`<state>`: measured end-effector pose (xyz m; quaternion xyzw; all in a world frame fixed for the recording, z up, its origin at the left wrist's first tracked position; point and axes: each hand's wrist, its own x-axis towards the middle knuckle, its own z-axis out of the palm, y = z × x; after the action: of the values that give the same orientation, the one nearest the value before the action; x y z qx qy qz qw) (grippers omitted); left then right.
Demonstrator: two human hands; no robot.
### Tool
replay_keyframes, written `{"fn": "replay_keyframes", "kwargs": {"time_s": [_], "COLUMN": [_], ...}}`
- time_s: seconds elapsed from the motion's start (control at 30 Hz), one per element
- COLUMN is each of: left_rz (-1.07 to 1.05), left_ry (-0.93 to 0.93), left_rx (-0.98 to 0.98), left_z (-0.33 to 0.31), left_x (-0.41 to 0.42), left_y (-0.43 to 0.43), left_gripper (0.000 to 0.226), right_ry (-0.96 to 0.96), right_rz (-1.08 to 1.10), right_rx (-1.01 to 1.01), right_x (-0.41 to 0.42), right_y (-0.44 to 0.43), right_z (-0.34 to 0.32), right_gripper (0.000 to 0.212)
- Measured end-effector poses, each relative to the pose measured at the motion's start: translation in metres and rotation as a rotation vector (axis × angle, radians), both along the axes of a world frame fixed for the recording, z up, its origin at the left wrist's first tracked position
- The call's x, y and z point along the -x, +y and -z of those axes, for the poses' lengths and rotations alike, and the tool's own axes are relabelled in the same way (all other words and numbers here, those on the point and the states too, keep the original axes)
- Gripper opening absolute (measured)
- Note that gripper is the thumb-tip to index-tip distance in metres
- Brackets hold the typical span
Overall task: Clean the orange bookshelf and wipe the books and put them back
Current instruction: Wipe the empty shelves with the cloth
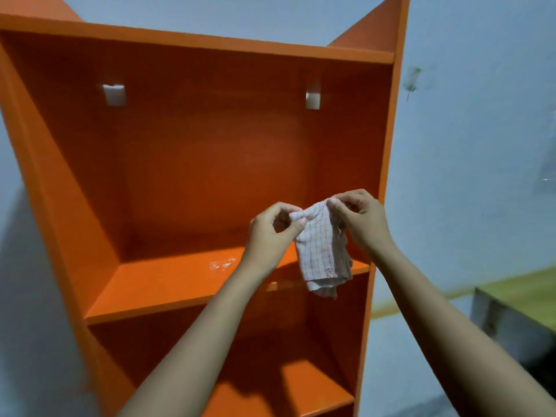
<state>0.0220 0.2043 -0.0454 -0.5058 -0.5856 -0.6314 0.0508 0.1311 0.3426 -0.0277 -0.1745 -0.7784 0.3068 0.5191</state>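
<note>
Two-handed, pinched seemingly soft, light red-checked white cloth (323, 254) by top edge, left grip (269, 233) and right grip (361, 219) clamped on it.

a pale blue-grey wall (481, 145) fills the background, dimly and evenly lit. a small green and white thing (411, 81), perhaps a hook or sticker, is fixed high on it. at the lower right stands a grey piece of furniture (517, 323) with a yellow-green top, near a yellowish strip (421, 300) along the wall.
</note>
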Motion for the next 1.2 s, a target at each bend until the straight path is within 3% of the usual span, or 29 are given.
{"fn": "replay_keyframes", "kwargs": {"time_s": [0.13, 0.33, 0.53, 0.6, 0.73, 0.93, 1.07, 1.2], "left_rz": [-0.066, -0.145, -0.167, -0.165, -0.203, -0.480, -0.659, -0.750], "left_ry": [0.026, 0.025, 0.042, 0.050, 0.081, 0.161, 0.120, 0.100], "left_rx": [0.091, 0.189, 0.220, 0.233, 0.291, 0.318, 0.558, 0.893], "left_z": [0.011, 0.033, 0.036, 0.037, 0.037, 0.034, 0.048, 0.061], "left_x": [-0.006, 0.005, 0.020, 0.023, 0.033, 0.083, 0.123, 0.142], "left_y": [0.037, 0.055, 0.056, 0.057, 0.046, -0.026, -0.082, -0.114], "left_gripper": [0.010, 0.005, 0.004, 0.005, 0.016, 0.021, 0.024, 0.044], "right_ry": [-0.092, -0.265, -0.174, -0.298, -0.642, -0.874, -1.053, -1.103], "right_rz": [0.206, 0.264, 0.160, 0.129, 0.282, 0.211, 0.080, -0.023], "right_rx": [-0.082, -0.064, -0.129, -0.130, -0.172, -0.094, -0.075, -0.137], "right_x": [-0.007, 0.008, 0.020, 0.026, 0.029, 0.036, 0.050, 0.083], "right_y": [0.019, 0.021, 0.005, 0.002, 0.014, 0.027, 0.027, 0.024], "right_z": [0.014, 0.056, 0.071, 0.080, 0.087, 0.071, 0.059, 0.055], "right_gripper": [0.015, 0.016, 0.023, 0.031, 0.045, 0.060, 0.075, 0.080]}}
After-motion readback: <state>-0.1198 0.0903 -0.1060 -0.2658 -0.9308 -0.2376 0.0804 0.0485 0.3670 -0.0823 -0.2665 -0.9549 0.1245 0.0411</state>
